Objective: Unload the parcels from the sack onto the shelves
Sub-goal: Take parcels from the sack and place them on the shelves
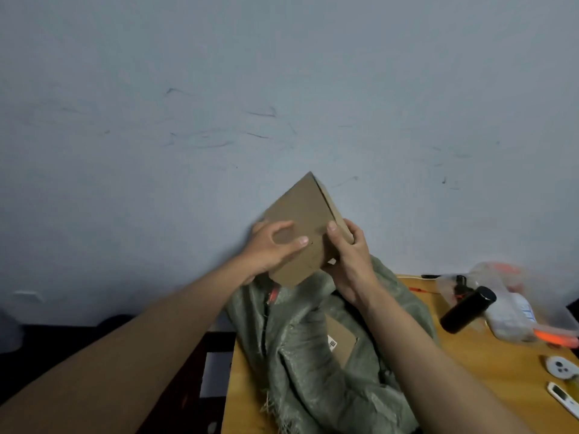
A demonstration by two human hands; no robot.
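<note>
The scene was dimly and evenly lit, with soft shadows. Wide-angle bending was seen at the edges, and the plastic bag (pixel 504 296) was rendered blurred.

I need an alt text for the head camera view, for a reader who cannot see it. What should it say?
Two bare hands, the left hand and the right hand, hold a tilted brown cardboard parcel above an open green woven sack on a wooden table. Another parcel with a label shows inside the sack. A black bottle lies at right.
</note>
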